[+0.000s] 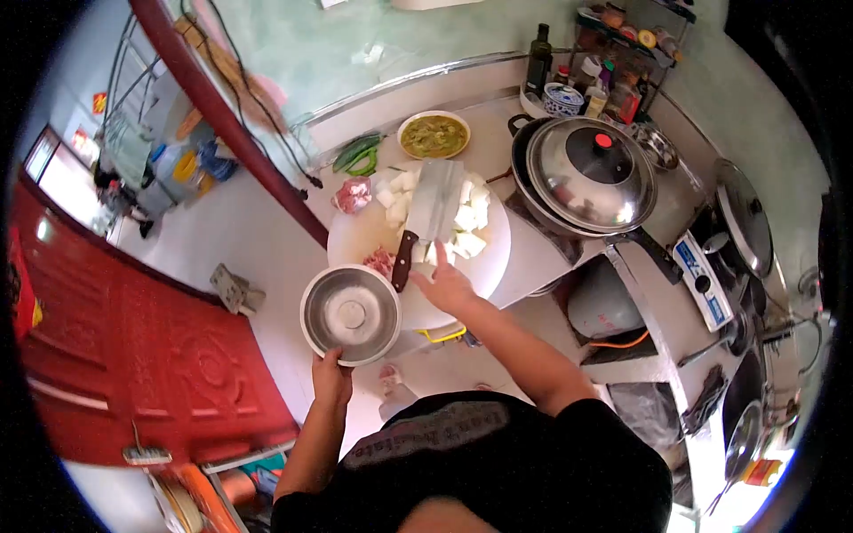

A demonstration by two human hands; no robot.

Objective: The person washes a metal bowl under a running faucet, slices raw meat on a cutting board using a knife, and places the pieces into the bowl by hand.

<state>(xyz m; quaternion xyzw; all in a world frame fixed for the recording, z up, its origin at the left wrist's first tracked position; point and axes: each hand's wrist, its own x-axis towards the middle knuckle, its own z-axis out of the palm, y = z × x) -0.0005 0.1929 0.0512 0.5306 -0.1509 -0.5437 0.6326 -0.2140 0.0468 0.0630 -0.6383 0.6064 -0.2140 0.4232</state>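
My left hand (332, 377) grips the near rim of an empty steel bowl (351, 315), thumb on the edge. The bowl is beside the front left of a round white cutting board (493, 266). My right hand (446, 282) is over the board with fingers apart, by the cleaver. That cleaver (434, 201) lies on white chunks (471, 216), its dark handle pointing toward me. Chopped red meat (380, 260) sits just behind the bowl, and a larger piece of meat (353, 194) is at the board's back left edge.
Behind the board are a dish of greenish food (434, 135) and green peppers (358, 155). A lidded wok (591, 175) stands on the right, its handle reaching toward the front. Bottles (538, 60) and jars line the back wall. A red pole (233, 124) rises at the left.
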